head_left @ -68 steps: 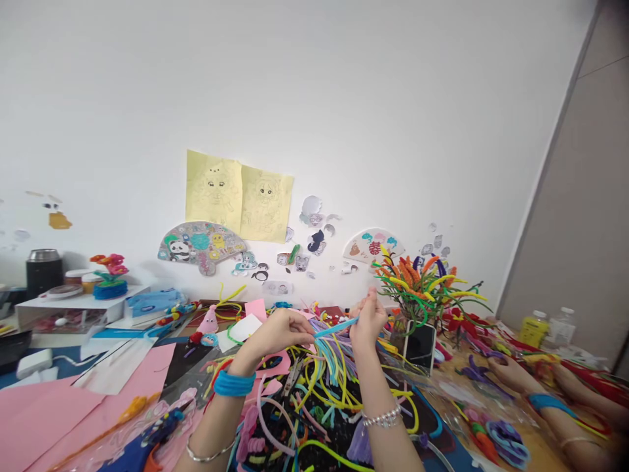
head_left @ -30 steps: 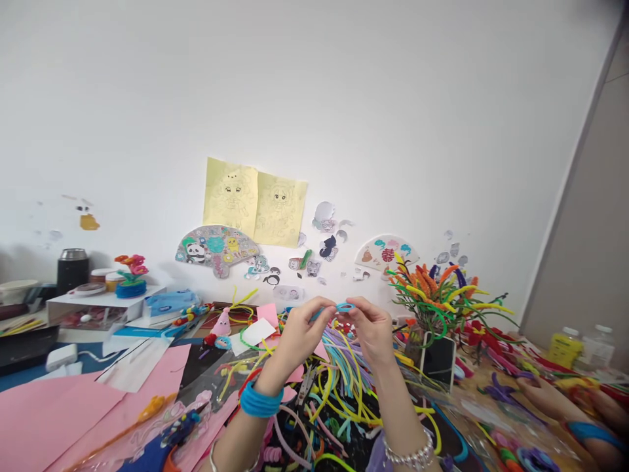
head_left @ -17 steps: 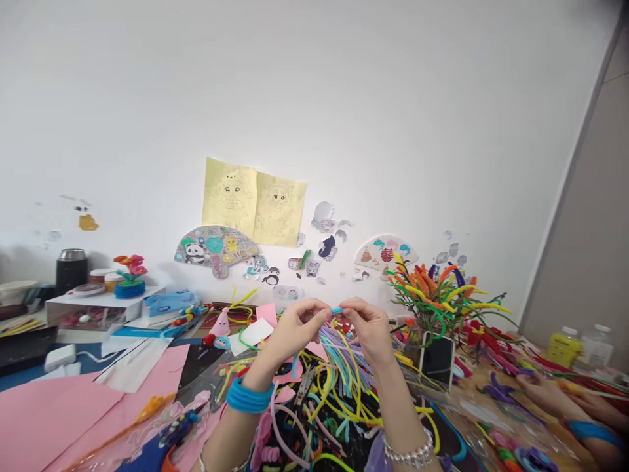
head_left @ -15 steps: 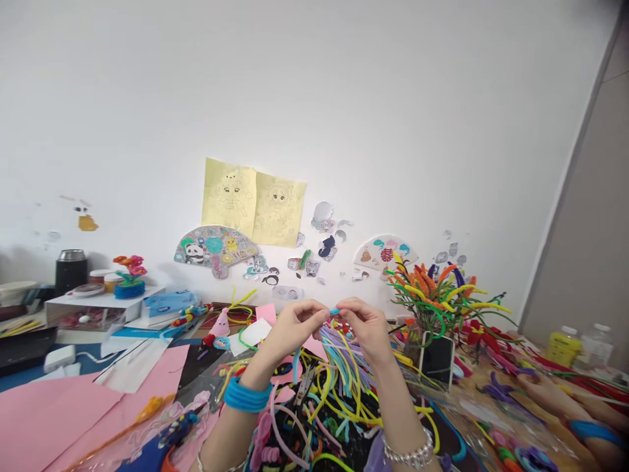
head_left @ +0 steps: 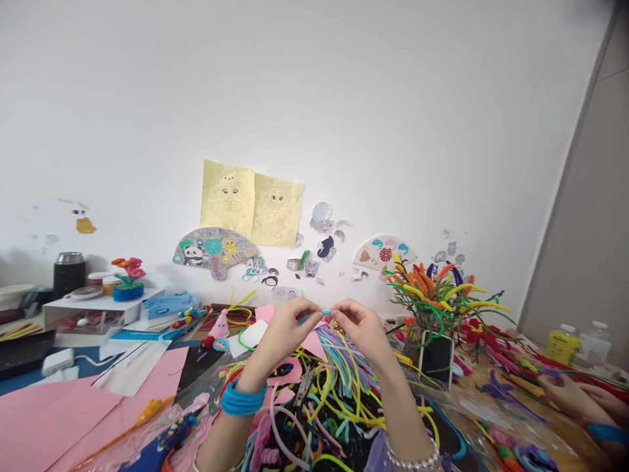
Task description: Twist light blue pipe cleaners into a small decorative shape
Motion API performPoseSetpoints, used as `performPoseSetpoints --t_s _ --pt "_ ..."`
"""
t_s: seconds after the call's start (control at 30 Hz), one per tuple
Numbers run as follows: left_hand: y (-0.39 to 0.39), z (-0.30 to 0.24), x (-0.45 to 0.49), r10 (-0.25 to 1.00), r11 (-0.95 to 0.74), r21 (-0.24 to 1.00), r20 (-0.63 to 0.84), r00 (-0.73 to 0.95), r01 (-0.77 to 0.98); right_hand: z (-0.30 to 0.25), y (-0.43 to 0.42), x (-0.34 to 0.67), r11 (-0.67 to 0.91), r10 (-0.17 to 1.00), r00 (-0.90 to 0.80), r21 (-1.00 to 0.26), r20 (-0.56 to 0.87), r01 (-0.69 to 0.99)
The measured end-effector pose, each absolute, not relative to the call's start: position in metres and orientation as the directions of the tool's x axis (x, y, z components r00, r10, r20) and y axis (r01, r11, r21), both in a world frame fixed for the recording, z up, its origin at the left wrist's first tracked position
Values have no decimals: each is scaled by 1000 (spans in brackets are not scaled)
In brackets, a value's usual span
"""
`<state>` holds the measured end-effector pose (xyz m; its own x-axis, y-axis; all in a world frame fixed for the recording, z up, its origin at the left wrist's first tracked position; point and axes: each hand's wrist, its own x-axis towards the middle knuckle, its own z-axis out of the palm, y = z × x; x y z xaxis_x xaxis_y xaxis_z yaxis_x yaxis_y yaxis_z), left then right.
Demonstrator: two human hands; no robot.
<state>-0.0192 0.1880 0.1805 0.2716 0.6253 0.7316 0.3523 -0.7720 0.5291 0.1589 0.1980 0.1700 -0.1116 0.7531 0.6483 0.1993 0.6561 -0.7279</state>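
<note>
Between my fingertips is a short light-blue pipe cleaner piece, raised above the cluttered table. My left hand pinches its left end between thumb and fingers, and a blue band of pipe cleaner circles that wrist. The right end is pinched by my right hand; a beaded bracelet is on that wrist. Just below and behind my hands lies a bundle of purple, yellow and mint pipe cleaners. A pair of scissors rests among the loose pieces between my forearms.
A vase of pipe cleaner flowers stands right, behind a dark phone-like panel. Pink paper sheets cover the left. Another person's hands are at the far right, near a yellow bottle. A black thermos stands far left.
Both my hands have shifted slightly left with the blue piece still pinched between them. The other person's hands at the right have moved a little rightward.
</note>
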Motion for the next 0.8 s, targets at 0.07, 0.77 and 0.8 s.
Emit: performPoseSetpoints --t_s 0.07,0.77,0.8 --pt "189 180 -20 621 -778 537 735 273 324 171 196 158 617 787 -140 -774 601 142" --pt "198 174 -33 672 -637 764 618 408 -108 175 185 145 534 831 -169 -845 530 -26" --pt "197 174 -34 675 -645 758 623 395 -93 175 184 144 537 831 -156 -843 533 -21"
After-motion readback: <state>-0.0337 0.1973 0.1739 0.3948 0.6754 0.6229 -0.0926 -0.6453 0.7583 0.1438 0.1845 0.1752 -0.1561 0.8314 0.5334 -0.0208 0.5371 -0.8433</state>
